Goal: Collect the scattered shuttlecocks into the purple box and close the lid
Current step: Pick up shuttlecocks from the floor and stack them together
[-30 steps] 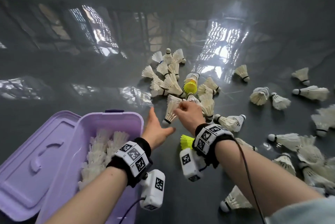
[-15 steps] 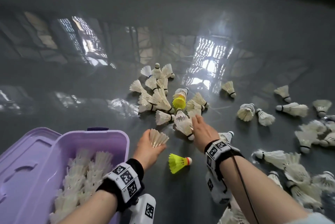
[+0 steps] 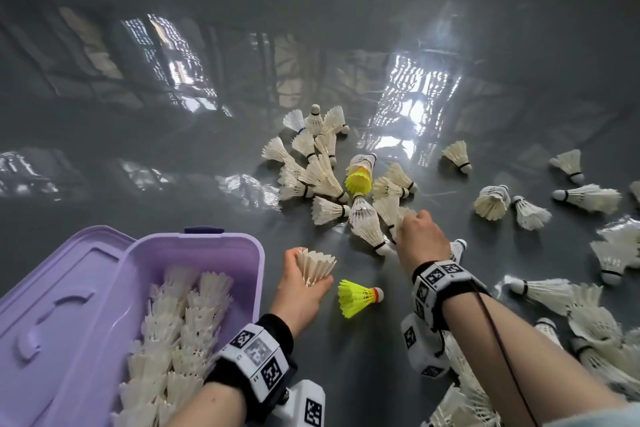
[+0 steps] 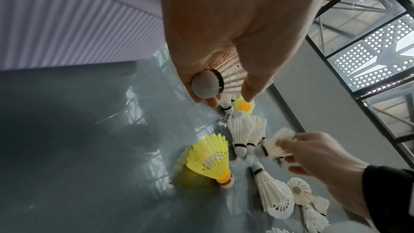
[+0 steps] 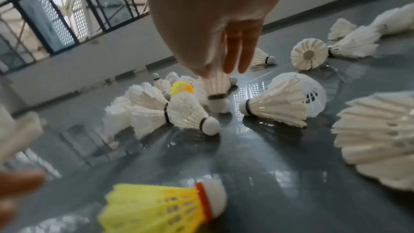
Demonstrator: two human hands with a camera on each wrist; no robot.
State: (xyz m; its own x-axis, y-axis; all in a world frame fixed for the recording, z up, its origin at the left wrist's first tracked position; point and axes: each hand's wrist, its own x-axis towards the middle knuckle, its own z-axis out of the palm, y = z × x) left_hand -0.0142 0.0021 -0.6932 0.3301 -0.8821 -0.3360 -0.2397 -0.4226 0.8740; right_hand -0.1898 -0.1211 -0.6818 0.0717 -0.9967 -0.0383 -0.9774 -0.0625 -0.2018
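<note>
The likeliest slip is at the right hand [image 3: 420, 236]: it pinches one white shuttlecock [image 5: 216, 93] out of a tight pile [image 3: 325, 170], feathers against feathers, so a quick lift could drag neighbours along or flick them farther off across the glossy floor [image 3: 207, 205]. The feather skirts also crush easily if squeezed. A second risk, as I judge it, is the left hand's [image 3: 304, 291] load tipping out short of the box [image 3: 249, 243], since it sits just right of the near wall rather than over the opening.

The right fingers [image 5: 237, 49] are curled down on the skirt of that shuttlecock, cork pointing at the floor; it stands at the pile's near right edge. The left fingers [image 4: 251, 88] wrap a white shuttlecock [image 3: 317, 265], cork [image 4: 205, 86] toward the palm's heel, skirt fanned out beyond the fingers. A yellow shuttlecock [image 3: 358, 295] lies on the floor between the two hands, untouched.

The box is open, lid [image 3: 52, 305] folded to its left, already part filled; many shuttlecocks are scattered right and far.
</note>
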